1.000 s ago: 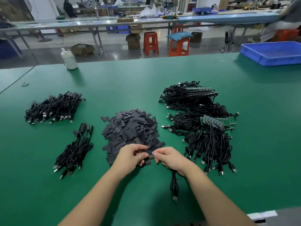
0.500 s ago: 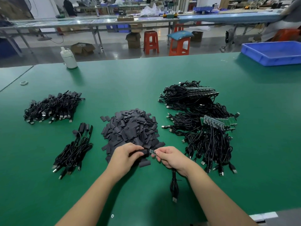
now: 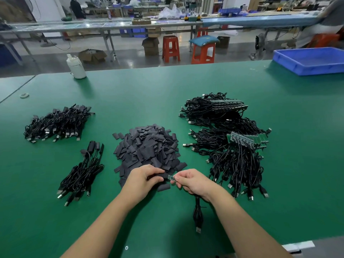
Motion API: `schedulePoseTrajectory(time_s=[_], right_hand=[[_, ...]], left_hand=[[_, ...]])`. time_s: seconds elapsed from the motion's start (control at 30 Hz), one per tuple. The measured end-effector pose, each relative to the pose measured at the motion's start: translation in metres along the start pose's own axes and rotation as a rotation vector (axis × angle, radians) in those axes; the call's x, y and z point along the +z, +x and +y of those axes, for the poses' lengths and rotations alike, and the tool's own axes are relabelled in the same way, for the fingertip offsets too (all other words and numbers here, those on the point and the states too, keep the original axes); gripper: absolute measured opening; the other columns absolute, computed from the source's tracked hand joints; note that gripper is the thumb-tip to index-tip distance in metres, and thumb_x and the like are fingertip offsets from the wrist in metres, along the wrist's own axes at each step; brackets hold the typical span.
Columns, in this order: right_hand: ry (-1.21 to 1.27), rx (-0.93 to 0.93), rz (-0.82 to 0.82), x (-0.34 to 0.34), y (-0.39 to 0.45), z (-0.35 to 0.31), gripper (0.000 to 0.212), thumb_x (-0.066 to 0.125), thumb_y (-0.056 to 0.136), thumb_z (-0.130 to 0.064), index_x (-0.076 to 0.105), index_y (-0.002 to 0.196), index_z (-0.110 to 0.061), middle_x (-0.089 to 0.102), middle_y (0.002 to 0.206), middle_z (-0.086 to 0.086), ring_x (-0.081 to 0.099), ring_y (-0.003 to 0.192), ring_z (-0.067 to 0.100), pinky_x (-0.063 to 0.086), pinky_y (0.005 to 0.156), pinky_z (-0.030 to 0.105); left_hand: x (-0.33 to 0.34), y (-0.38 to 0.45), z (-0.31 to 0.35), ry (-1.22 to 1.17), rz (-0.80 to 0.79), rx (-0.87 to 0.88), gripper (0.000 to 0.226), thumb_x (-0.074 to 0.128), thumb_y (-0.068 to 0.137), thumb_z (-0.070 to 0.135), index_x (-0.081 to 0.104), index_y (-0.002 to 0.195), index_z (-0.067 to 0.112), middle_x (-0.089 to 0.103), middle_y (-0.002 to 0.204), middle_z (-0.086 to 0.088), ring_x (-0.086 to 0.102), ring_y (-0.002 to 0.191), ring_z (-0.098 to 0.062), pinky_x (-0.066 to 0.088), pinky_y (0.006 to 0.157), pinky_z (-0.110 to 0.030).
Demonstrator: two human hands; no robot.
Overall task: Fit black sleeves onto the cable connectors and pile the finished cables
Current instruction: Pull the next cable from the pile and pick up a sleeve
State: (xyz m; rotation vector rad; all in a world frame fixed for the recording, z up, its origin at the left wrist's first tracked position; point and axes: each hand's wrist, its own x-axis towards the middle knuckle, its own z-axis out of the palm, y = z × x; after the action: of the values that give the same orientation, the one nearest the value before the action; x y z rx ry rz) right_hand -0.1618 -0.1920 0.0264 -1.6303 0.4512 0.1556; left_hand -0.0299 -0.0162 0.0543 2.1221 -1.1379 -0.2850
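My left hand (image 3: 142, 178) pinches a flat black sleeve (image 3: 161, 176) at the near edge of the sleeve heap (image 3: 147, 146). My right hand (image 3: 195, 181) pinches the small circuit-board connector (image 3: 172, 177) of a black cable (image 3: 197, 213); the board's tip meets the sleeve's mouth. The cable's coil hangs below my right wrist, and its USB plug lies on the green mat. Unsleeved cables with green boards (image 3: 230, 146) are heaped to the right. Two piles of sleeved cables lie to the left: a small one (image 3: 81, 175) and a bigger one (image 3: 57, 123).
A white jug (image 3: 76, 67) stands at the table's (image 3: 130, 94) far left edge and a blue tray (image 3: 309, 60) at its far right. A small ring (image 3: 24, 95) lies far left. Orange stools and workbenches stand beyond the table.
My hands drew a little apart, baring the connector board. My left hand now holds a sleeve up to the board's tip.
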Motion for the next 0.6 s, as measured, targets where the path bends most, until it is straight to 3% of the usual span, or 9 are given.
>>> schedulePoseTrajectory(time_s=[0.2,0.37,0.6], right_hand=[[0.004,0.0,-0.006,0.0014,-0.0009,-0.0034,0.033,0.049,0.104,-0.03,0.066,0.078,-0.02,0.054,0.054,-0.013,0.028,0.044,0.006,0.024,0.042,0.017],[0.015,0.01,-0.013,0.0002,0.0011,-0.0019,0.023,0.051,0.104,-0.025,0.07,0.095,-0.015,0.067,0.074,-0.005,0.033,0.045,0.006,0.026,0.04,0.017],[0.0,0.0,-0.039,-0.0005,0.0027,0.0008,0.023,0.052,0.103,-0.024,0.071,0.094,-0.017,0.058,0.066,-0.008,0.032,0.046,0.006,0.025,0.041,0.017]], left_hand=[[-0.0091,0.005,0.0008,0.07,-0.094,0.065,0.023,0.078,0.082,0.023,0.077,0.105,0.024,0.061,0.085,0.025,0.056,0.081,0.012,0.036,0.076,-0.001],[-0.006,0.0056,0.0037,0.15,-0.073,0.096,0.025,0.072,0.088,0.029,0.074,0.111,0.022,0.061,0.091,0.015,0.056,0.087,-0.002,0.033,0.078,-0.002],[-0.0002,0.0014,0.0027,0.165,-0.056,0.056,0.028,0.069,0.091,0.029,0.072,0.117,0.021,0.064,0.097,0.007,0.06,0.094,-0.011,0.038,0.081,-0.014]])
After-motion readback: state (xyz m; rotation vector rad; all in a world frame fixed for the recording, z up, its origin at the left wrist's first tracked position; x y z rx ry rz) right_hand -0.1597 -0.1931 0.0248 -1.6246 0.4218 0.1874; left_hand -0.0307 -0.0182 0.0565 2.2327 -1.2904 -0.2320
